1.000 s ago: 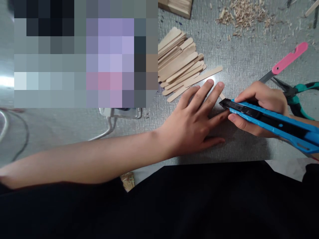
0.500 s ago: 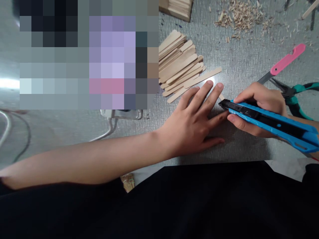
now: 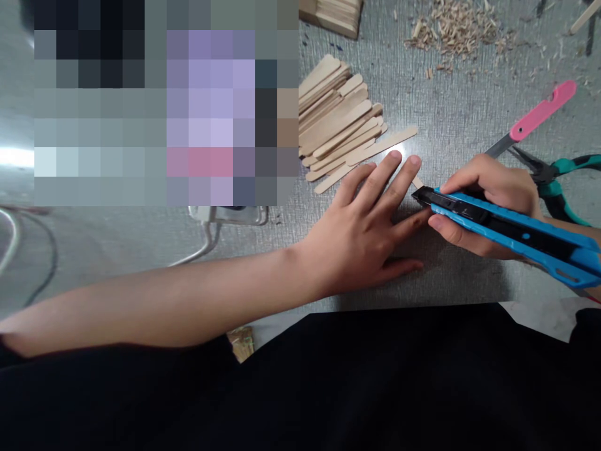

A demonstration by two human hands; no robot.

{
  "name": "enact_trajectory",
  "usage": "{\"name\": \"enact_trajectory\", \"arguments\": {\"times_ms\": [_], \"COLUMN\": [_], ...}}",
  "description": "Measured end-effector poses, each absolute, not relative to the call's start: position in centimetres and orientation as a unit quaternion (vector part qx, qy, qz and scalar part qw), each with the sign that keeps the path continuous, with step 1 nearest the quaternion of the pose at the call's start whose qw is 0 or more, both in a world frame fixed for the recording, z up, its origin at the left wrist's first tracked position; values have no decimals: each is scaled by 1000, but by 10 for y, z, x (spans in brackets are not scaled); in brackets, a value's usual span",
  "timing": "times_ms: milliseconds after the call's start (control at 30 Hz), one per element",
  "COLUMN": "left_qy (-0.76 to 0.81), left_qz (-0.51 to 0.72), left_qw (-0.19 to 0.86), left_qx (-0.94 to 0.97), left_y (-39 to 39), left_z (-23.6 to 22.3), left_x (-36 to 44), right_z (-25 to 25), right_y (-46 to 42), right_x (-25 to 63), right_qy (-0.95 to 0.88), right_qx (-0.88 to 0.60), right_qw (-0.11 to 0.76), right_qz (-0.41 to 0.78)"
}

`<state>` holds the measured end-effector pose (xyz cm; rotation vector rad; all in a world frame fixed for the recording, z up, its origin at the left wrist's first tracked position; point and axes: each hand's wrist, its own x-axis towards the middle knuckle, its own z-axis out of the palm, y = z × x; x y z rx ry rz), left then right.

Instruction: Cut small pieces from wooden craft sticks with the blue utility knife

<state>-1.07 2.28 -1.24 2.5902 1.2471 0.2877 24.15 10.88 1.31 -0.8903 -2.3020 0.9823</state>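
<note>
My left hand lies on the grey table with its fingers spread. A short end of a wooden craft stick shows past its fingers; the rest is hidden under the hand. My right hand is closed around a blue utility knife. The knife's dark blade tip rests at the visible stick end, close to the left index finger. Beyond the left fingertips lies a pile of loose craft sticks, with one stick sticking out to the right.
Wood shavings are heaped at the back. A pink-handled folding saw or knife and green-black pliers lie right of my right hand. A stick bundle sits at the top. A white power strip with a cable is left; the upper left is pixelated.
Almost nothing differs. Both hands, the utility knife and the stick end stay in the same places; the view has shifted very slightly.
</note>
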Motion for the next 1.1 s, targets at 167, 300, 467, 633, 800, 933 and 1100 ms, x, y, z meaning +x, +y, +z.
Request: {"name": "enact_trajectory", "arguments": {"times_ms": [167, 300, 467, 633, 800, 933, 1100], "left_qy": [428, 425, 427, 427, 429, 429, 426], "left_qz": [100, 100, 102, 99, 88, 94, 96], "left_qw": [117, 115, 117, 105, 117, 118, 114], "left_qx": [890, 892, 891, 893, 891, 891, 892], "left_y": [22, 22, 22, 23, 23, 23, 22], "left_z": [-14, -15, -14, -13, -13, -14, -13], "left_x": [-12, -12, -11, -11, -12, -12, -12], "right_z": [13, 14, 15, 15, 15, 16, 16], "right_y": [109, 110, 109, 109, 108, 108, 110], "right_x": [241, 240, 239, 241, 241, 240, 239], "right_qy": [-841, -842, -844, -844, -844, -844, -842], "right_qx": [-322, -314, -315, -323, -324, -329, -306], "right_qw": [244, 250, 259, 244, 249, 248, 261], "right_qz": [359, 359, 349, 352, 349, 342, 360]}}
